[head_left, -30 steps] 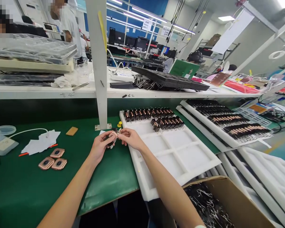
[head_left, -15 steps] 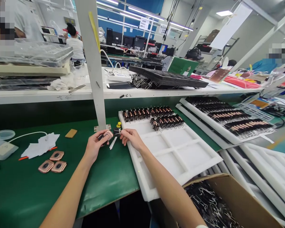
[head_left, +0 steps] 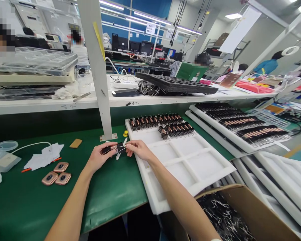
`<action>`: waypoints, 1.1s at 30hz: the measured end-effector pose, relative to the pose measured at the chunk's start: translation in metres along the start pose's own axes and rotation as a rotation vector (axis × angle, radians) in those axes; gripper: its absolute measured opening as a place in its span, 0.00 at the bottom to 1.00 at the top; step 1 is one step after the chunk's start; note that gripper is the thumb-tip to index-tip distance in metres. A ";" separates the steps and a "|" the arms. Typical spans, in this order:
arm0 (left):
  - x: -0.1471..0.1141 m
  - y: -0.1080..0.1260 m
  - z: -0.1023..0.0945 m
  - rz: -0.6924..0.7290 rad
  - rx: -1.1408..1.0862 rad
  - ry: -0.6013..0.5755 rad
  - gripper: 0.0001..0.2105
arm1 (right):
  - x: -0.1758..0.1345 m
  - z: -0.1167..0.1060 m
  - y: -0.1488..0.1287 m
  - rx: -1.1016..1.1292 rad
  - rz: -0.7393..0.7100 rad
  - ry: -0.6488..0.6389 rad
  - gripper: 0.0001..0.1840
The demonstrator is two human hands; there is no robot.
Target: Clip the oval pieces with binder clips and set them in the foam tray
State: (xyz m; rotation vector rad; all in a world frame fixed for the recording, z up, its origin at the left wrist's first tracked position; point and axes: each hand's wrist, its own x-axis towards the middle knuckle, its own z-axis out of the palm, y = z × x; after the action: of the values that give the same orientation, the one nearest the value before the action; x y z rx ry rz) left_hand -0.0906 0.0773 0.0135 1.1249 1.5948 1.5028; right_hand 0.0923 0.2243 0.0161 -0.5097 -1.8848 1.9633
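Observation:
My left hand [head_left: 99,156] holds a rose-gold watch case [head_left: 113,147] above the green mat, with a black binder clip [head_left: 105,150] on its left end, partly hidden by my fingers. My right hand [head_left: 139,149] pinches the wire handles of another black binder clip [head_left: 120,147], which is at the case's right end. Whether its jaws grip the case I cannot tell. Three rose-gold watch cases [head_left: 62,178] with dark round backs lie on the mat to the left. A thin white strip [head_left: 118,156] lies beneath my hands.
Right of my hands, a white foam tray [head_left: 183,156] carries rows of clipped watch cases [head_left: 178,129]. More loaded trays [head_left: 230,147] stand beyond. A cardboard box [head_left: 253,204] of binder clips is at lower right. A white post [head_left: 100,83] rises close behind my hands.
My right hand has brought the binder clip left against the watch case. My left hand has turned the case, so less of its face shows.

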 end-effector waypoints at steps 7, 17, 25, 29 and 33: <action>-0.001 0.003 0.001 0.037 0.079 -0.024 0.21 | 0.001 0.001 0.003 -0.048 -0.002 0.009 0.25; -0.004 0.005 0.005 0.046 0.078 -0.066 0.20 | -0.003 0.008 -0.005 -0.085 -0.043 0.064 0.24; 0.004 -0.001 0.013 0.102 0.049 0.136 0.29 | -0.007 -0.004 -0.015 -0.190 -0.012 0.191 0.22; 0.010 -0.008 0.010 0.100 0.032 0.349 0.27 | -0.020 -0.048 -0.039 -0.309 -0.009 0.678 0.23; 0.009 -0.009 0.014 0.083 0.042 0.365 0.27 | -0.043 -0.089 -0.058 -0.846 0.116 0.889 0.17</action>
State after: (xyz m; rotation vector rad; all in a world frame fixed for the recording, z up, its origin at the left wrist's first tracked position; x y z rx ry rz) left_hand -0.0832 0.0911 0.0035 0.9897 1.8460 1.8178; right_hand 0.1745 0.2822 0.0706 -1.4399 -1.9325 0.6248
